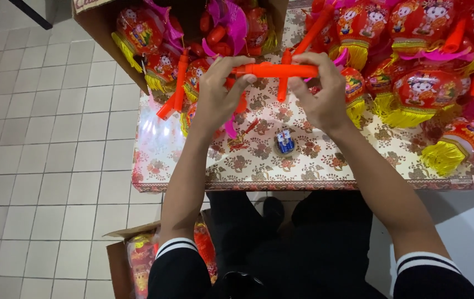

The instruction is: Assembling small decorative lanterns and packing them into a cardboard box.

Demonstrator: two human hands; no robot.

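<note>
Both hands hold one orange plastic stick handle (275,70) level above a table with a floral cloth (248,160). My left hand (217,91) grips its left end, thumb on top. My right hand (323,91) pinches its right end. A red lantern with a yellow tassel and pink trim (192,113) hangs under my left hand, partly hidden by it. A second orange stick (283,83) stands behind the held one.
An open cardboard box (98,22) at the back left holds several red lanterns and orange sticks. More lanterns (425,88) are heaped on the right of the table. A small blue and white object (285,142) lies mid-table. Another box with lanterns (137,254) sits on the tiled floor.
</note>
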